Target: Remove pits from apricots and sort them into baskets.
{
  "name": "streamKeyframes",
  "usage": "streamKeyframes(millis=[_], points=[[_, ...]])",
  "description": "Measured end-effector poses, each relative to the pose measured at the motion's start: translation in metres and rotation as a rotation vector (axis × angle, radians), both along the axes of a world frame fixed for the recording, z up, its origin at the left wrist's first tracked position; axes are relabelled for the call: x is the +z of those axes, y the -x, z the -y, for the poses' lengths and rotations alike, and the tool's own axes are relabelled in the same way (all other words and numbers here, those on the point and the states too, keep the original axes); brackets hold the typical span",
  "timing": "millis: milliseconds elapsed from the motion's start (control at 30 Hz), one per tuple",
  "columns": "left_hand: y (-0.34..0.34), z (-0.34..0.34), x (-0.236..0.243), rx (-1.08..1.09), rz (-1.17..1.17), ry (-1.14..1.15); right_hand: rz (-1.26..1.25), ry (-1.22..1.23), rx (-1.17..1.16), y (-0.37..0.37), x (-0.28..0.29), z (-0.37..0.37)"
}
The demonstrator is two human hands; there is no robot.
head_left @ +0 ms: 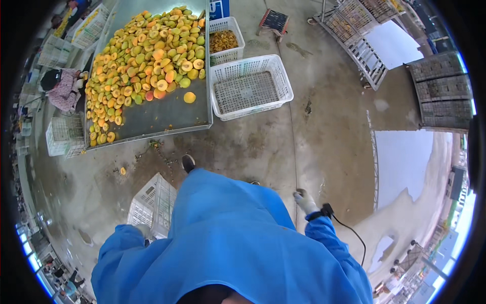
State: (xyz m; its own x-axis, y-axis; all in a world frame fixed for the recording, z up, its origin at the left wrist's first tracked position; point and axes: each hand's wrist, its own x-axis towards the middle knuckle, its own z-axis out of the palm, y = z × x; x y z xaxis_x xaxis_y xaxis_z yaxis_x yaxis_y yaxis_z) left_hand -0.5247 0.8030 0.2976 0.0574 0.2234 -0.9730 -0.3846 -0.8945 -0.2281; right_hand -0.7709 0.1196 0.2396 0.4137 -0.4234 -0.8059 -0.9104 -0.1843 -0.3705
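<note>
At my left side is a white perforated plastic crate [161,205], tilted beside my leg. My left hand [144,230], in a light glove, grips its near edge; the sleeve and crate partly hide the fingers. Out to the right hangs my right hand [306,201], gloved in white with grey fingertips. Its fingers are loosely curled and no object shows in them. A black strap with a small device and a cable [327,210] sits at that wrist. Ahead stands a metal table [167,114] heaped with halved yellow-green and orange peaches or apricots [147,61].
An empty white crate [251,86] rests on the floor right of the table, with a crate of brownish scraps [224,41] behind it. A small stool [274,21] is farther off. Racks [354,30] and stacked crates [441,91] stand right. Another person [62,88] sits left of the table.
</note>
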Motion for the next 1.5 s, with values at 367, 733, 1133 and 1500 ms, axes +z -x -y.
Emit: streamKeyframes(millis=[367,733,1133,1500], points=[[0.042,0.070,-0.130,-0.281,-0.292,0.169,0.221,-0.261,-0.540,0.060,-0.034,0.169],[0.049,0.341,-0.127,-0.282,-0.015,0.156,0.248,-0.288,-0.320,-0.028,-0.015,0.347],[-0.003,0.643,-0.149,0.172,0.277,0.305,-0.022,-0.234,-0.194,-0.043,-0.025,0.566],[0.001,0.657,-0.187,0.397,0.302,0.154,0.016,-0.326,0.134,-0.272,-0.064,0.668]])
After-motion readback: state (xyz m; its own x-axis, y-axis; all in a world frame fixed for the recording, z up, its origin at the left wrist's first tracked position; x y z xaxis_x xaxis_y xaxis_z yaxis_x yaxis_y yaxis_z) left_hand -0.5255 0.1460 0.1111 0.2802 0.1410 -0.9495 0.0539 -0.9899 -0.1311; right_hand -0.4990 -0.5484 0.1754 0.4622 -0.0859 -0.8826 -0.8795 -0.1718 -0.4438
